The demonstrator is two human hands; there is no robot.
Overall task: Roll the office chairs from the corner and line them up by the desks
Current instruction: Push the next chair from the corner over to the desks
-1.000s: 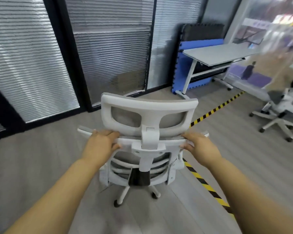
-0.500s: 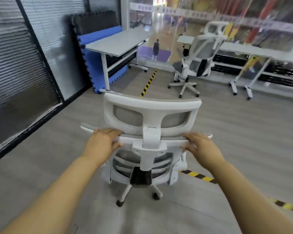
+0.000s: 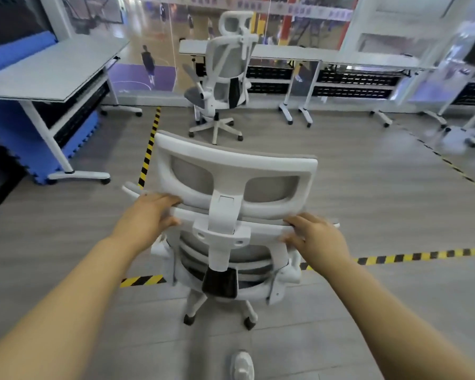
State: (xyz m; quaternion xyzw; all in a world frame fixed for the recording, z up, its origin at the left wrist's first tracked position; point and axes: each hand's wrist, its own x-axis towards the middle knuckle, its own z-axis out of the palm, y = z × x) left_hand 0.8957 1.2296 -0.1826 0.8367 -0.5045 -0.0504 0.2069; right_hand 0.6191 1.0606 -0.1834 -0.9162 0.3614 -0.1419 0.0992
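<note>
**Chair turned toward the far desks**

Your shoe point(image 3: 242, 364) is showing at the bottom edge, which it wasn't half a second ago. Your left hand point(image 3: 148, 218) and right hand point(image 3: 317, 239) are both gripping the top rail of the chair point(image 3: 236, 215), fingers curled over it, just as before. The chair is standing upright on its wheels over the striped floor tape point(image 3: 422, 256), its back facing you and its seat pointing away toward the far desk point(image 3: 340, 60). The view has swung right: the second chair point(image 3: 225, 86) is now sitting straight ahead at that desk, and the side desk point(image 3: 47, 75) is lying off to your left.
</note>
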